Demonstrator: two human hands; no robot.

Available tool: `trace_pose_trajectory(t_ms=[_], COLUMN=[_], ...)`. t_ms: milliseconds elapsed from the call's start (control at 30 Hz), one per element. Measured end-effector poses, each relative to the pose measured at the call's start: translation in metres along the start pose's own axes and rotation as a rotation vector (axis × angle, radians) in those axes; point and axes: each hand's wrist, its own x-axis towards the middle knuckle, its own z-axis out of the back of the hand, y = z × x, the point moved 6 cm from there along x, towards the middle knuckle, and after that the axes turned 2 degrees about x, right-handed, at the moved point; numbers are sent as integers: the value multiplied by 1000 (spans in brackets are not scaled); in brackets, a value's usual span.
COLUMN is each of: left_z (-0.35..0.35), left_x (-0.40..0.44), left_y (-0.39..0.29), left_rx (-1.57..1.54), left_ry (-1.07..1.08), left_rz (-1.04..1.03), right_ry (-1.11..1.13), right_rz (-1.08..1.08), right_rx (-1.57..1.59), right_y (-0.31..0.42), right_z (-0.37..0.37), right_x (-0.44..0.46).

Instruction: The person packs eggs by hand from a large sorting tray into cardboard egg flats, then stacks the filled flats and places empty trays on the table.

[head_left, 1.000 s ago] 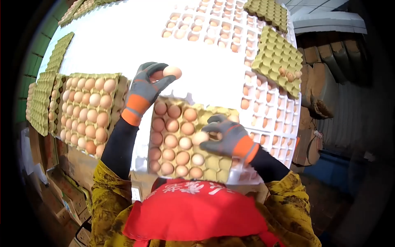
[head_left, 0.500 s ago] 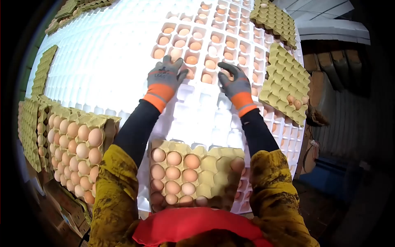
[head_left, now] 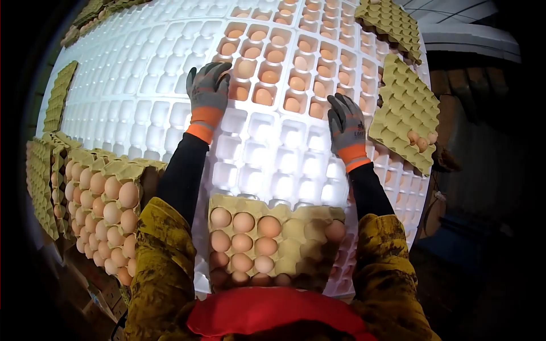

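Note:
My left hand [head_left: 209,91], in a grey glove with an orange cuff, rests at the left edge of a white moulded tray [head_left: 277,105] of eggs. Its fingers are bent and apart, with an egg [head_left: 239,92] beside the thumb. At the tray's right side, my right hand [head_left: 346,122] has its fingers stretched forward over the cells. Nothing shows in either hand. Just right of the left fingertips sits a pale brown egg [head_left: 245,69]. Close to my body lies a pulp egg tray [head_left: 293,230], partly filled with brown eggs [head_left: 243,244].
Unfilled white cells [head_left: 282,162] lie between my forearms, and more white trays [head_left: 162,74] spread left. A filled pulp tray [head_left: 151,165] leans at the left. Another pulp tray [head_left: 401,108] on the right carries a few eggs [head_left: 421,143].
Both hands have moved apart, the left one leftward and up, the right one rightward and slightly down. Eggs my fingers covered are now exposed. The view has shifted a little.

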Motion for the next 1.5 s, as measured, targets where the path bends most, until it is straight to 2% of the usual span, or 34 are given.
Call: trace_pose_trajectory(t_ms=[33,100,133,167,200,267,300,367,433,467,533,567,600,667,733,867,900,933,1000,1067,1100,1133,1200,1233,1267,1333,1367,1400,1433,1467,1500], left_z=[12,14,14,11,-5,-26,-24,-28,-24,-2,52,82,85,146,199,272,280,286,284,263,252,246,246,254,263,267,274,272,268,263,257], left_x=[4,17,21,25,23,12,9,17,20,18,6,-7,-30,-80,-133,-236,-254,-268,-291,-317,-328,-331,-324,-312,-308,-316,-311,-311,-309,-310,-305], left_y=[-16,-30,-40,-51,-50,-42,-40,-37,-31,-34,-74,-100,-91,-148,-180,-202,-209,-217,-240,-252,-252,-252,-247,-248,-239,-207,-196,-189,-187,-185,-197], left_rx=[69,37,14,88,245,408,383,496,444,38,-98,-259,-249,-544,-562,-385,-361,-333,-189,69,86,103,-30,-140,-259,-834,-1007,-1209,-1232,-1254,-816], left_ry=[-56,-78,-82,-14,228,282,156,407,518,304,178,199,258,396,530,612,626,638,773,752,754,754,778,748,624,639,514,456,486,513,591], left_rz=[34,-90,-147,-213,-189,-218,-312,-320,-279,-129,3,121,108,238,188,50,-45,-137,-234,-425,-441,-459,-361,-311,-265,650,853,1033,989,945,675], right_ry=[0,-5,-65,-48,-33,-25,-15,-26,-24,-3,29,61,140,170,227,292,335,383,514,607,671,599,460,365,516,432,381,319,415,422,387], right_rz=[-97,-301,-316,-373,-431,-432,-444,-532,-610,-623,-640,-559,-548,-236,-152,-136,-65,-103,-108,17,26,28,28,-61,-411,-900,-978,-961,-968,-735,-535], right_rx=[128,378,431,460,489,479,474,596,654,662,676,628,617,360,357,491,471,481,476,292,227,282,387,572,896,1463,1540,1622,1492,1244,971], right_y=[3,4,2,0,3,12,17,22,34,45,75,93,104,146,174,211,220,228,249,263,266,266,265,259,248,220,208,209,209,213,218], right_z=[7,19,24,28,36,54,65,78,90,98,122,134,141,165,186,203,197,193,176,153,139,140,148,159,159,160,158,167,165,158,152], right_x=[2,0,-5,-14,-18,-31,-42,-68,-96,-105,-131,-139,-157,-173,-193,-230,-244,-258,-273,-282,-290,-290,-287,-284,-293,-304,-306,-298,-295,-286,-278])
